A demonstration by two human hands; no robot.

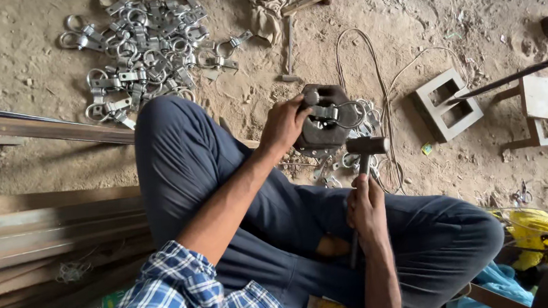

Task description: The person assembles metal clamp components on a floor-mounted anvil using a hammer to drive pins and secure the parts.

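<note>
My left hand (283,125) rests on a dark iron block (324,122) and pinches a small metal ring clamp (331,113) lying on top of it. My right hand (366,207) grips the handle of a hammer (366,146), whose head hangs just right of and slightly below the block. I sit on the sandy ground with my knees in dark trousers either side of the block. More loose clamps (360,159) lie on the ground under and behind the block.
A large pile of finished ring clamps (139,47) lies at the far left. A grey hollow concrete block (447,104), a white cable (372,66), a second hammer (289,47), a rag (266,9), steel bars (34,129) and wooden planks (49,226) surround me.
</note>
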